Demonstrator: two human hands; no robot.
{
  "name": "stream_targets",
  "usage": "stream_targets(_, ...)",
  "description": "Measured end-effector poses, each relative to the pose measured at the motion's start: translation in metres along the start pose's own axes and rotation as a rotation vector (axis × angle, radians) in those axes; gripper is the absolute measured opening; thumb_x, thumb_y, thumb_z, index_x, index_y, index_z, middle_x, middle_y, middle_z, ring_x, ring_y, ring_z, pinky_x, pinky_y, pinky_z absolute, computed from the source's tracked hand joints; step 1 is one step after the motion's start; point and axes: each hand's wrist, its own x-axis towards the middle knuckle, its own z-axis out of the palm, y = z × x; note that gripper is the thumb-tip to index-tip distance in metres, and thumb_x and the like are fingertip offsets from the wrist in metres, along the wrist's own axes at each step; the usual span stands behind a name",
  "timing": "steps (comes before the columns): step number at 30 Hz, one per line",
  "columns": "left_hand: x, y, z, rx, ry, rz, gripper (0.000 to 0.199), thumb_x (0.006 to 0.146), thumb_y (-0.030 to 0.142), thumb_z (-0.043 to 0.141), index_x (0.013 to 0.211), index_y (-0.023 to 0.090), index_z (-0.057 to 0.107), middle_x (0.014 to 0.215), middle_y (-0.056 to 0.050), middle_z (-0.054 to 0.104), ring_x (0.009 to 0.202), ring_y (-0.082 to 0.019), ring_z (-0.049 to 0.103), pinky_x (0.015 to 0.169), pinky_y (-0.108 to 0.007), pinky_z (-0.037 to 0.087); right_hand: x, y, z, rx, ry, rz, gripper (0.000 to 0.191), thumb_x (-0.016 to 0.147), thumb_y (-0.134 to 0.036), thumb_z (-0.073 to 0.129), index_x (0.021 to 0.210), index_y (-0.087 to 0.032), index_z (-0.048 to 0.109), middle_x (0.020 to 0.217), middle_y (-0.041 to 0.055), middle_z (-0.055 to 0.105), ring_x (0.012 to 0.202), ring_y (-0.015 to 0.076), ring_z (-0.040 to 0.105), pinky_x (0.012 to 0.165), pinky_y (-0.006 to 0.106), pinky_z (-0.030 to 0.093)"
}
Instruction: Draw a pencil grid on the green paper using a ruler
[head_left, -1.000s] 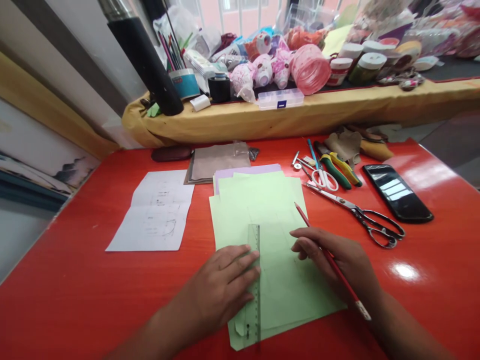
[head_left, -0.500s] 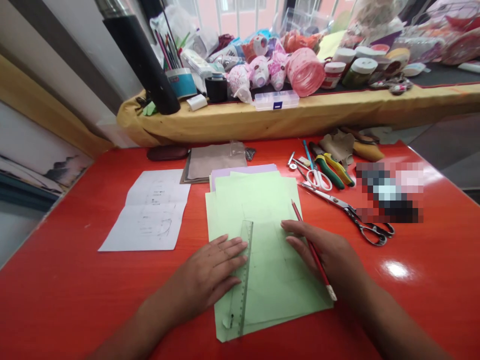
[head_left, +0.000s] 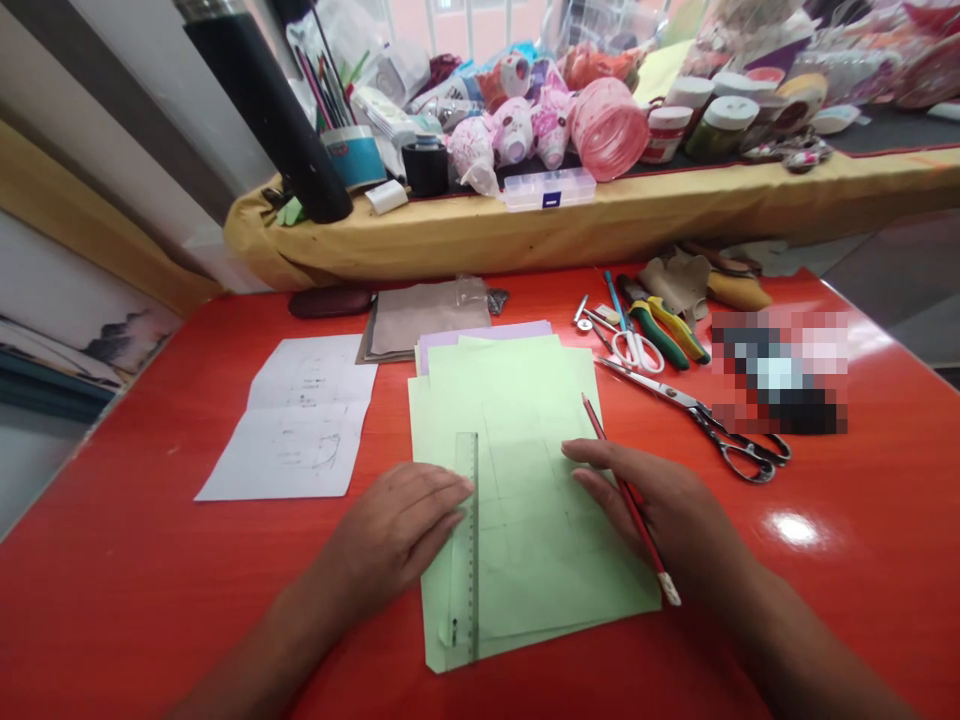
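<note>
Light green sheets (head_left: 525, 590) lie stacked on the red table, with faint pencil lines on the top one. A clear ruler (head_left: 466, 550) lies lengthwise along their left part. My left hand (head_left: 412, 520) has its fingers pressed together on the ruler's upper half, the fingertips at its edge. Over the right side of the sheets is my right hand (head_left: 652, 500), a dark red pencil (head_left: 636, 515) held between thumb and fingers, its tip pointing up and away from me, its eraser end towards me.
A folded white paper with drawings (head_left: 300, 420) lies left. Large scissors (head_left: 697, 410), white scissors (head_left: 637, 350) and pliers (head_left: 664, 330) lie right, by a blurred-out object (head_left: 780, 380). Grey-brown sheets (head_left: 427, 318) lie behind. Jars (head_left: 720, 127) and a black flask (head_left: 270, 120) stand on the ledge (head_left: 420, 245).
My left hand and the ruler have shifted left on the green sheet, and the hand's spread fingers have drawn together. My right hand keeps its hold on the pencil.
</note>
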Motion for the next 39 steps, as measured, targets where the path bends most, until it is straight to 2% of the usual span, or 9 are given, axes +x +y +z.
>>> stream_targets(2, 0.002, 0.001, -0.005, 0.020, 0.038, -0.009, 0.037, 0.109, 0.015, 0.055, 0.144, 0.023, 0.061, 0.125, -0.007, 0.077, 0.112, -0.022, 0.074, 0.097, -0.041, 0.062, 0.001, -0.001, -0.001, 0.003, 0.014, 0.023, 0.025, 0.107, -0.033, 0.060, 0.122, -0.023, 0.078, 0.112, 0.0078, 0.087, 0.098, 0.0279, 0.085, 0.086, 0.041, 0.070)
stream_targets(4, 0.008, 0.000, -0.012, 0.069, 0.020, 0.017, 0.040, 0.108, 0.014, 0.053, 0.146, 0.023, 0.060, 0.134, -0.008, 0.074, 0.122, -0.023, 0.071, 0.103, -0.042, 0.060, 0.001, -0.003, -0.002, 0.016, 0.024, 0.032, 0.023, 0.107, -0.032, 0.060, 0.119, -0.024, 0.078, 0.111, 0.0077, 0.087, 0.098, 0.0275, 0.085, 0.086, 0.040, 0.069)
stream_targets(8, 0.030, -0.006, -0.023, 0.186, -0.189, 0.082, 0.038, 0.111, 0.023, 0.052, 0.148, 0.022, 0.059, 0.163, -0.011, 0.054, 0.155, -0.031, 0.047, 0.122, -0.052, 0.047, 0.002, -0.008, -0.001, 0.086, 0.020, 0.000, 0.021, 0.107, -0.031, 0.060, 0.114, -0.023, 0.078, 0.107, 0.0068, 0.087, 0.093, 0.0249, 0.085, 0.081, 0.036, 0.068)
stream_targets(14, 0.048, -0.027, -0.021, 0.149, -0.425, 0.090, 0.059, 0.102, 0.039, 0.072, 0.157, 0.029, 0.053, 0.175, -0.007, 0.037, 0.164, -0.034, 0.029, 0.131, -0.056, 0.033, 0.003, -0.007, -0.006, 0.296, 0.151, 0.088, 0.018, 0.106, -0.034, 0.064, 0.110, -0.023, 0.078, 0.097, 0.0055, 0.087, 0.082, 0.0206, 0.084, 0.075, 0.031, 0.067)
stream_targets(21, 0.038, -0.025, -0.027, 0.073, -0.473, 0.067, 0.053, 0.097, 0.014, 0.068, 0.147, 0.031, 0.061, 0.164, -0.007, 0.053, 0.152, -0.030, 0.049, 0.118, -0.051, 0.050, 0.003, -0.011, -0.016, 0.471, 0.216, 0.182, 0.022, 0.108, -0.037, 0.061, 0.108, -0.021, 0.077, 0.089, 0.0042, 0.084, 0.076, 0.0176, 0.082, 0.070, 0.028, 0.067)
stream_targets(26, 0.052, -0.011, -0.034, 0.084, -0.487, 0.065, 0.043, 0.092, 0.007, 0.067, 0.130, 0.028, 0.069, 0.144, -0.008, 0.064, 0.136, -0.030, 0.058, 0.107, -0.046, 0.055, 0.002, -0.010, -0.013, 0.449, 0.188, 0.149, 0.020, 0.107, -0.035, 0.063, 0.109, -0.021, 0.077, 0.088, 0.0037, 0.083, 0.074, 0.0164, 0.081, 0.069, 0.028, 0.065)
stream_targets(31, 0.066, -0.006, -0.040, 0.075, -0.562, 0.021, 0.029, 0.089, 0.002, 0.069, 0.107, 0.024, 0.070, 0.136, -0.007, 0.063, 0.128, -0.028, 0.058, 0.099, -0.039, 0.053, 0.000, -0.006, -0.009, 0.448, 0.189, 0.139, 0.020, 0.107, -0.037, 0.064, 0.107, -0.022, 0.077, 0.085, 0.0025, 0.082, 0.071, 0.0157, 0.079, 0.067, 0.027, 0.064)
stream_targets(35, 0.070, -0.005, -0.042, 0.045, -0.601, -0.021, 0.024, 0.088, 0.004, 0.073, 0.102, 0.022, 0.068, 0.135, -0.008, 0.062, 0.126, -0.029, 0.056, 0.097, -0.037, 0.049, -0.001, -0.007, -0.007, 0.423, 0.174, 0.129, 0.018, 0.107, -0.037, 0.064, 0.107, -0.023, 0.077, 0.085, 0.0018, 0.082, 0.071, 0.0162, 0.079, 0.067, 0.028, 0.064)
stream_targets(39, 0.073, -0.005, -0.042, 0.013, -0.614, -0.053, 0.025, 0.085, 0.003, 0.072, 0.099, 0.023, 0.064, 0.120, -0.005, 0.064, 0.113, -0.026, 0.056, 0.088, -0.034, 0.045, 0.000, -0.007, -0.006, 0.416, 0.163, 0.116, 0.018, 0.107, -0.036, 0.063, 0.107, -0.024, 0.076, 0.084, 0.0015, 0.082, 0.071, 0.0163, 0.079, 0.067, 0.028, 0.063)
